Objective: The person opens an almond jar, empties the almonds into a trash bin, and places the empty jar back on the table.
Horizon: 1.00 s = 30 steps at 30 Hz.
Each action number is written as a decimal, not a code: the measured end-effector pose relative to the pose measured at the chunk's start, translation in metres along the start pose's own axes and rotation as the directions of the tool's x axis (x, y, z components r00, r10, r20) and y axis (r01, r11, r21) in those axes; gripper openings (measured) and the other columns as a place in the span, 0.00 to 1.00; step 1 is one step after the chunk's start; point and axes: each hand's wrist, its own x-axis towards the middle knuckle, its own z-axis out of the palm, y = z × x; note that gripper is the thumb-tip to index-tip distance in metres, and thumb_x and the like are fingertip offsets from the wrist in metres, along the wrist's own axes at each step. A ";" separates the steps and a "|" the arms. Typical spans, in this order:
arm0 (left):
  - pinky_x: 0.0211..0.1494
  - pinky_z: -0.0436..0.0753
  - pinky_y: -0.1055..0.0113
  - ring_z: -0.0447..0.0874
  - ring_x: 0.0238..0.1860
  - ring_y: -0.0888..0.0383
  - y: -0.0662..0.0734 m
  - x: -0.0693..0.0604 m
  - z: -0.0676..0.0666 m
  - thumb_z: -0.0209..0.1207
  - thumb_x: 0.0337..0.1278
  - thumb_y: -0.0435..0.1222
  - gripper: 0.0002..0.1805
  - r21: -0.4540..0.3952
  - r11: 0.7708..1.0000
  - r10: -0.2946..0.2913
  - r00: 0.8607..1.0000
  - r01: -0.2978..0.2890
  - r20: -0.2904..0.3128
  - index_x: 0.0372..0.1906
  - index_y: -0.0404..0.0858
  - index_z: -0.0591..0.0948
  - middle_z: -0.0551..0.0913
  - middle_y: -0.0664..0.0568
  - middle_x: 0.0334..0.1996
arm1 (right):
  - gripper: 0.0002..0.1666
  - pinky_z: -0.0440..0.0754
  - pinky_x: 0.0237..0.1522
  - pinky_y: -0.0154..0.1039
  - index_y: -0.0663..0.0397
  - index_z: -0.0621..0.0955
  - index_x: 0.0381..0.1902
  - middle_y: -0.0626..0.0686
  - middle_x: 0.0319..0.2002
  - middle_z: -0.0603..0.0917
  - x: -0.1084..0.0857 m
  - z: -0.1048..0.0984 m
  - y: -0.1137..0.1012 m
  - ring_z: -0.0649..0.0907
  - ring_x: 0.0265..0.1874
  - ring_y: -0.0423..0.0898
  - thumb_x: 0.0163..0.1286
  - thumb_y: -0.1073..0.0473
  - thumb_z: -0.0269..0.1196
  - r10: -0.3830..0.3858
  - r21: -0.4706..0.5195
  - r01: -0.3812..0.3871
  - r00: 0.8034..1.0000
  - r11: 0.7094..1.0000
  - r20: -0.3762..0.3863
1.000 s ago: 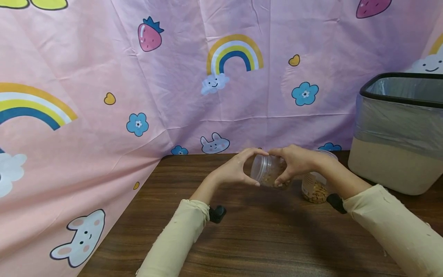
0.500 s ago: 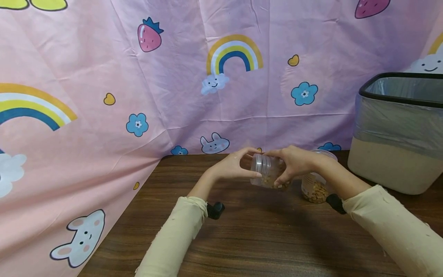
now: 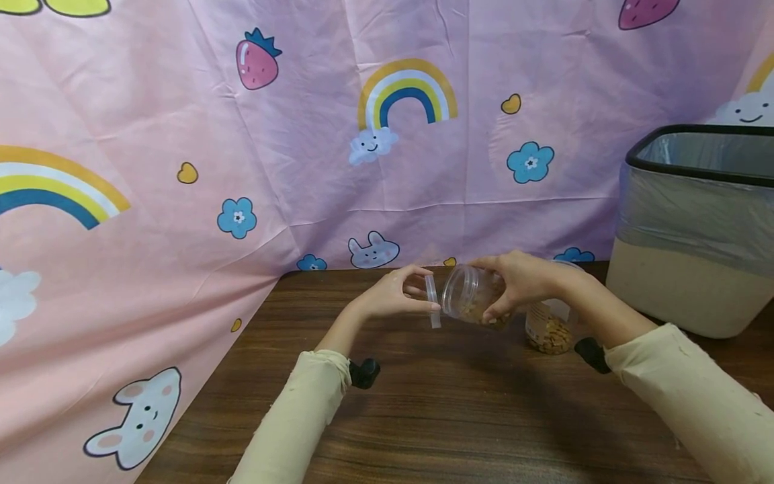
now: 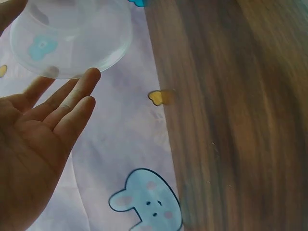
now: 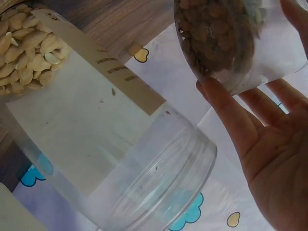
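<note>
My left hand [image 3: 387, 294] pinches a clear plastic lid [image 3: 433, 304] by its edge, apart from the jar. In the left wrist view the lid [image 4: 77, 48] is round and see-through. To its right, my right hand [image 3: 525, 284] grips a small clear jar [image 3: 464, 296], tilted with its open mouth toward the lid. Brown pieces lie inside the small jar [image 5: 216, 38], as the right wrist view shows. Behind my right wrist stands a taller clear jar [image 3: 549, 329], part hidden. It has a label [image 5: 77, 120] and pale nuts or seeds [image 5: 33, 57] at its bottom.
A beige bin [image 3: 683, 282] with a black rim and a clear plastic liner stands at the right. The dark wooden table [image 3: 423, 417] meets a pink cloth [image 3: 302, 134] with cartoon prints behind and at the left.
The lid has come off the small jar and moved left with my left hand. My right hand still holds the jar in about the same place.
</note>
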 end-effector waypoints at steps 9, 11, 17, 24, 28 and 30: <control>0.45 0.78 0.63 0.76 0.53 0.52 -0.021 -0.007 0.005 0.70 0.40 0.43 0.36 0.022 0.995 -0.101 0.995 0.101 0.011 0.59 0.39 0.70 0.73 0.45 0.54 | 0.53 0.78 0.36 0.43 0.62 0.65 0.64 0.59 0.46 0.79 -0.001 -0.001 0.003 0.80 0.40 0.49 0.45 0.43 0.73 -0.025 -0.032 0.025 0.999 0.999 -0.021; 0.45 0.78 0.63 0.76 0.53 0.52 -0.024 -0.008 0.007 0.70 0.40 0.43 0.36 0.023 0.995 -0.101 0.995 0.101 0.011 0.58 0.38 0.70 0.72 0.44 0.54 | 0.53 0.78 0.37 0.44 0.62 0.66 0.64 0.59 0.46 0.80 -0.001 -0.001 0.003 0.80 0.40 0.49 0.45 0.43 0.73 -0.028 -0.036 0.027 0.999 0.999 -0.025; 0.45 0.77 0.65 0.74 0.54 0.54 -0.032 -0.009 0.013 0.71 0.39 0.45 0.35 0.042 0.991 -0.125 0.992 0.125 0.010 0.56 0.40 0.71 0.65 0.43 0.59 | 0.53 0.77 0.39 0.45 0.62 0.65 0.64 0.60 0.47 0.79 -0.002 -0.001 0.004 0.80 0.42 0.51 0.46 0.43 0.73 -0.026 -0.038 0.025 0.999 0.999 -0.024; 0.47 0.77 0.63 0.74 0.55 0.52 -0.037 -0.010 0.015 0.71 0.40 0.44 0.36 0.023 0.991 -0.134 0.991 0.133 0.024 0.57 0.38 0.70 0.68 0.44 0.58 | 0.54 0.77 0.40 0.47 0.61 0.66 0.64 0.61 0.47 0.79 -0.002 0.000 0.007 0.79 0.43 0.52 0.45 0.41 0.73 -0.026 -0.044 0.025 0.999 0.999 -0.026; 0.49 0.76 0.61 0.72 0.57 0.50 -0.040 -0.011 0.016 0.70 0.41 0.43 0.37 0.003 0.989 -0.145 0.988 0.145 0.043 0.59 0.37 0.68 0.68 0.44 0.59 | 0.54 0.77 0.38 0.46 0.61 0.66 0.64 0.60 0.47 0.79 -0.002 0.000 0.008 0.80 0.42 0.51 0.45 0.40 0.72 -0.028 -0.040 0.027 0.999 0.999 -0.023; 0.49 0.76 0.61 0.71 0.57 0.49 -0.043 -0.012 0.017 0.70 0.42 0.42 0.37 -0.008 0.989 -0.145 0.988 0.146 0.045 0.59 0.36 0.68 0.66 0.44 0.60 | 0.54 0.77 0.39 0.46 0.61 0.66 0.64 0.59 0.47 0.79 -0.001 0.000 0.008 0.80 0.42 0.50 0.44 0.40 0.72 -0.031 -0.044 0.030 0.999 0.999 -0.024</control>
